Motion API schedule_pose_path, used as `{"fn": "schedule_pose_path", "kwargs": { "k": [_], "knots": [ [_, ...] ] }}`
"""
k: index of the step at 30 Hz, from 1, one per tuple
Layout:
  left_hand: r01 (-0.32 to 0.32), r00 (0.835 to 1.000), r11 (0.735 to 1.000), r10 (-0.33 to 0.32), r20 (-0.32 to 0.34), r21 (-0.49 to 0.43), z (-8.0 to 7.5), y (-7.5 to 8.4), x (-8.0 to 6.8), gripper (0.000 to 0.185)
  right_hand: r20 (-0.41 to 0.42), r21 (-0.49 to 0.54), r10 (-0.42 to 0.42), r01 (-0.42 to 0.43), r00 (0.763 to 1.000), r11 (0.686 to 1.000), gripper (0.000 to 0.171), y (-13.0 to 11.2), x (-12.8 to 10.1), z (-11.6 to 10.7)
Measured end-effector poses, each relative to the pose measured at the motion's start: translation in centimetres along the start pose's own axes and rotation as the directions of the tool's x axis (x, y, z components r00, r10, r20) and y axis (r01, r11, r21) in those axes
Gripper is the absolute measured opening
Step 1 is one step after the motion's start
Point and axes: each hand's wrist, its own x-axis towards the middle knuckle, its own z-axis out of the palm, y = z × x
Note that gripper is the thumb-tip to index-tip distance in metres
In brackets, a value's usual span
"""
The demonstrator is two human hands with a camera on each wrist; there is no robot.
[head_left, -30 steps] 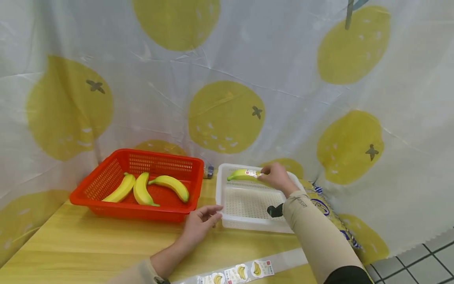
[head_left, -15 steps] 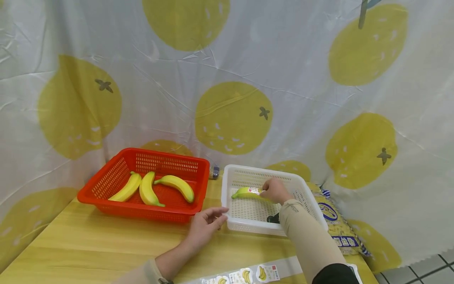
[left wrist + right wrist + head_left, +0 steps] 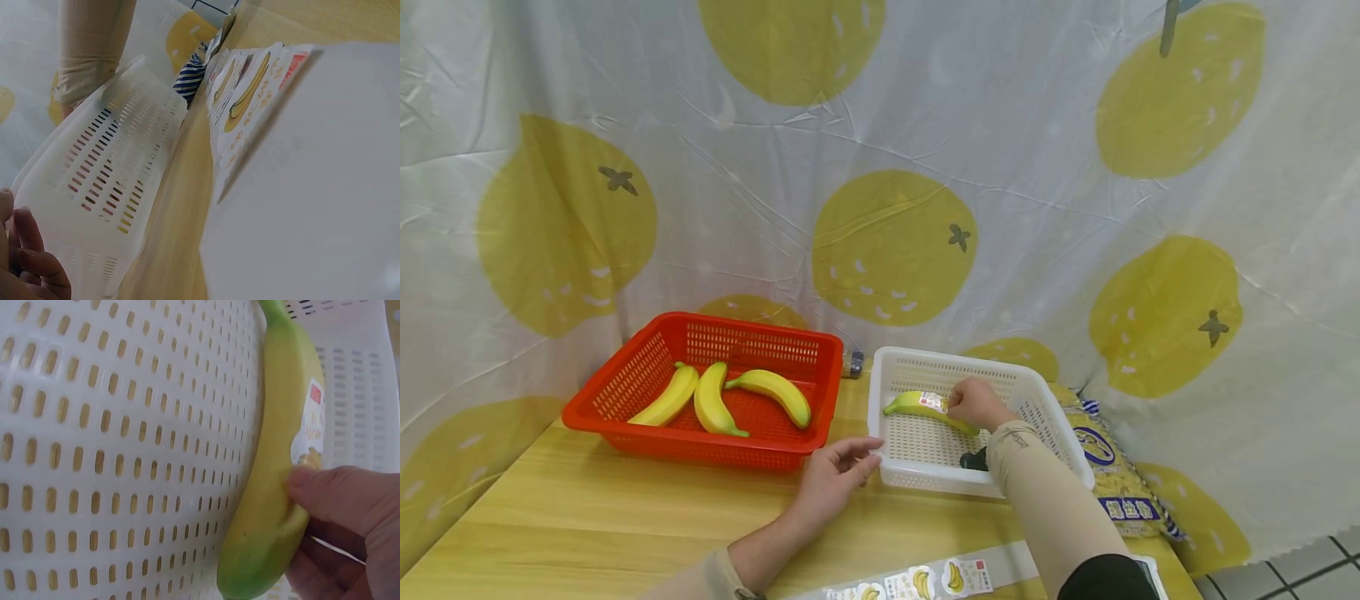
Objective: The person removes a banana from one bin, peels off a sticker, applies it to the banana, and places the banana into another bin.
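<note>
A yellow banana (image 3: 917, 403) with green ends lies along the floor of the white plastic basket (image 3: 1075, 446). My right hand (image 3: 981, 404) pinches it, thumb on one side and fingers on the other. A white label (image 3: 311, 425) with a red mark is on the banana's side, right beside the thumb in the right wrist view. My left hand (image 3: 838, 483) holds the basket's rim at the front left corner, fingertips and thumb at the edge. A dark wrist-worn device (image 3: 976, 459) partly shows under the right forearm.
To the left, a red basket (image 3: 700, 446) holds three bananas, among them a middle one (image 3: 713, 400). A strip of banana labels (image 3: 917, 583) lies at the table's front. A yellow printed bag (image 3: 1112, 475) stands right of the white basket. A lemon-print curtain (image 3: 737, 208) hangs behind.
My right hand has brought the labelled banana down from the white basket's back rim onto its floor. The left hand has stayed at the corner. The head view has shifted slightly.
</note>
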Motion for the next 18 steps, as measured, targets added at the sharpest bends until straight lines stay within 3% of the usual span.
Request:
{"fn": "schedule_pose_path", "kwargs": {
  "k": [9, 18],
  "knots": [
    [0.007, 1.0, 1.0, -0.007, 0.007, 0.006, -0.08, 0.18, -0.03, 0.033, -0.022, -0.004, -0.028, 0.028, 0.999, 1.0, 0.009, -0.12, 0.43, 0.09],
    [-0.002, 1.0, 1.0, 0.002, 0.003, 0.005, -0.02, -0.06, -0.04, 0.03, 0.012, 0.031, 0.0, 0.0, 1.0, 1.0, 0.009, -0.21, 0.63, -0.16]
  ]
}}
